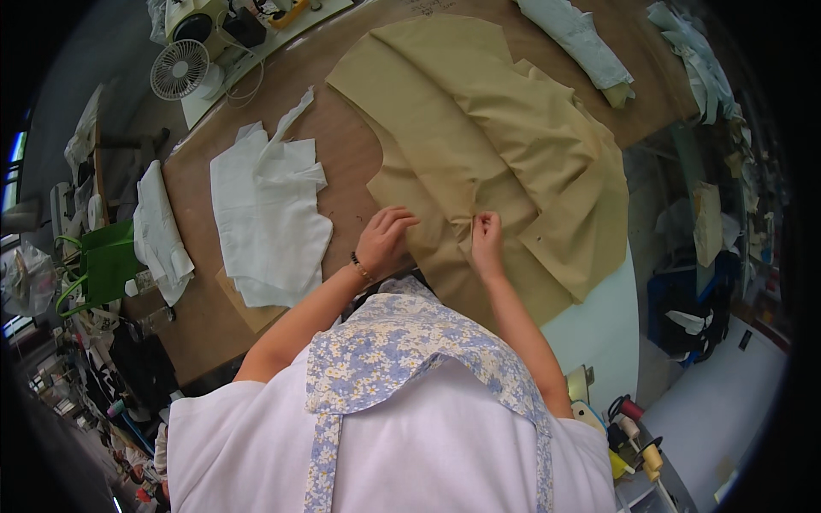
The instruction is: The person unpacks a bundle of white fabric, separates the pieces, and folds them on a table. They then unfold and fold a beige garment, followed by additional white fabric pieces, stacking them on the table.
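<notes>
A large khaki cloth garment piece lies in folds across the brown-covered table in front of me. My right hand pinches a gathered bit of this cloth, with the fingers curled in. Creases run out from that pinch. Just left of it, my left hand hovers at the near left edge of the khaki cloth, fingers slightly bent and apart, nothing visible in them. A beaded bracelet circles the left wrist. Whatever the right fingertips hold besides cloth is hidden.
White cut fabric pieces lie left of the khaki cloth. A small white fan stands by a machine at the upper left. A rolled white bundle lies at the far right. Thread spools stand at lower right; a green bag is left.
</notes>
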Available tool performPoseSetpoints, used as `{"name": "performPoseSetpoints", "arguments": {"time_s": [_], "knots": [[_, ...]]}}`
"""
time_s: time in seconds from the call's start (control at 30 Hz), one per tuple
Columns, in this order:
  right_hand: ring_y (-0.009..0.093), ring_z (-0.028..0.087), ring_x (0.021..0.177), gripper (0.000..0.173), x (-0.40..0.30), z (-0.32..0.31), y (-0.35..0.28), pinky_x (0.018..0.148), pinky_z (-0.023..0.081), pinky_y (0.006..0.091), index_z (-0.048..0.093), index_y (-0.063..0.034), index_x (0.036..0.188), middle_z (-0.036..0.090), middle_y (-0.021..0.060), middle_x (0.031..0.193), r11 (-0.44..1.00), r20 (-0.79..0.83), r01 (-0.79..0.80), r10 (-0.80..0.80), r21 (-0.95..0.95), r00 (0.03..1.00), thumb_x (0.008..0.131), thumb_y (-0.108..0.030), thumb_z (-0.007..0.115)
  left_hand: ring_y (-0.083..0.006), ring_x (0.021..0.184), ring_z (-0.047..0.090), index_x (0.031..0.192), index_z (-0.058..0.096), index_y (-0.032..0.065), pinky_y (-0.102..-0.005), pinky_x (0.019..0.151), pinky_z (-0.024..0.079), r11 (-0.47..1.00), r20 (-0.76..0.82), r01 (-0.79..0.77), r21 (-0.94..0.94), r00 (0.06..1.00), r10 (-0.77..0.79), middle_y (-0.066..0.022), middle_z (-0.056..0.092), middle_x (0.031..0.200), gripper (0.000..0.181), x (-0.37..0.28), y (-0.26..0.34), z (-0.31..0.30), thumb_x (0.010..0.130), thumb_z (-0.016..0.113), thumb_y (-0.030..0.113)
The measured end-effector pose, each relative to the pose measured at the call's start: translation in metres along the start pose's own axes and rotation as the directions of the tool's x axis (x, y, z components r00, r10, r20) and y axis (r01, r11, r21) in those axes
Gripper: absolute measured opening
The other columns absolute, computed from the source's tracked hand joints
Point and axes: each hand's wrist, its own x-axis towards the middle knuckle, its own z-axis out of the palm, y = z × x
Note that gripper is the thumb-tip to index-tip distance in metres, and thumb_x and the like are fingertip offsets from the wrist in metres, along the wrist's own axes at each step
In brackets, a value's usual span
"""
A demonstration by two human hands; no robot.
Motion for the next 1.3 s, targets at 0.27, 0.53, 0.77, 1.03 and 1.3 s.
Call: {"name": "performPoseSetpoints", "arguments": {"time_s": [0.27,0.53,0.77,1.03,1.3], "knots": [[0.027,0.054,0.077,0.02,0.115,-0.094,-0.052,0.07,0.043,0.0363,0.045,-0.0036,0.093,0.054,0.0149,0.078,0.945,-0.088,0.102,-0.135,-0.31,0.987,0.091,-0.023,0.039,-0.0265,0.133,0.011,0.137,0.024,0.0122,-0.0441,0.107,0.008,0.933,0.228,0.004,0.36,0.969,-0.092,-0.0066,0.017,0.144,0.063,0.019,0.002,0.031,0.084,0.045,0.039],[0.031,0.053,0.079,0.016,0.176,-0.152,-0.13,0.073,0.041,0.0405,0.053,-0.0056,0.095,0.058,0.0112,0.091,0.211,0.14,0.494,-0.802,-0.843,0.581,0.081,-0.012,0.05,-0.0261,0.132,0.016,0.134,0.029,0.0122,-0.0425,0.107,0.012,0.977,0.175,0.034,0.208,0.982,-0.071,-0.0071,0.023,0.141,0.055,0.02,0.0,0.028,0.085,0.047,0.028],[0.023,0.049,0.089,0.043,-0.033,0.021,-0.058,0.076,0.037,0.0348,0.053,-0.0086,0.097,0.051,0.0072,0.094,0.543,0.557,0.603,-0.272,-0.584,0.784,0.063,-0.027,0.072,-0.0297,0.114,0.044,0.118,0.049,0.0066,-0.0369,0.094,0.036,0.988,-0.16,0.123,-0.096,0.977,-0.137,-0.0106,0.048,0.121,0.039,0.002,0.0,-0.005,0.08,0.046,0.001],[0.014,0.046,0.06,0.019,-0.012,0.003,-0.031,0.055,0.039,0.0285,0.048,-0.0035,0.08,0.048,0.0042,0.066,0.994,0.378,0.024,0.019,-0.108,0.926,0.08,-0.017,0.061,-0.0294,0.105,0.049,0.111,0.055,0.0068,-0.0359,0.089,0.04,0.977,-0.107,0.171,-0.127,0.977,-0.185,-0.0104,0.052,0.114,0.035,-0.022,0.003,-0.021,0.077,0.049,-0.001],[0.023,0.05,0.06,0.016,0.033,-0.018,-0.056,0.057,0.04,0.0344,0.042,-0.0043,0.088,0.049,0.0111,0.068,0.973,0.085,0.102,-0.086,-0.208,0.993,0.088,-0.019,0.049,-0.0275,0.133,0.011,0.136,0.021,0.0062,-0.0449,0.107,0.009,0.949,0.17,0.049,0.312,0.98,-0.107,-0.0098,0.018,0.143,0.074,0.017,0.002,0.022,0.08,0.051,0.045]]}}
